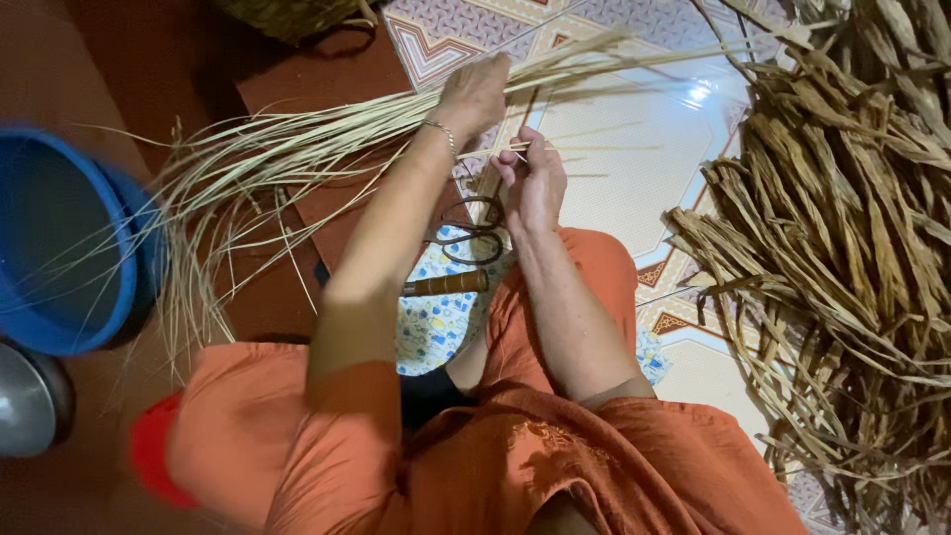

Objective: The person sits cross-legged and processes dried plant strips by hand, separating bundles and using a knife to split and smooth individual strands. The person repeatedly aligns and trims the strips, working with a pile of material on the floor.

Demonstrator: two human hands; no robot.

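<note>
Overhead, left hand (475,94) grip closed on straw bundle (297,149), right hand (535,178) pinching one strand (500,151), scissors (474,230) just below.

around the patterned floor mat (634,149)
scissors (474,230) lie at its near left edge, a blue basin (59,248) far to its left, dried brown leaves (842,228) heaped on its right.
</note>
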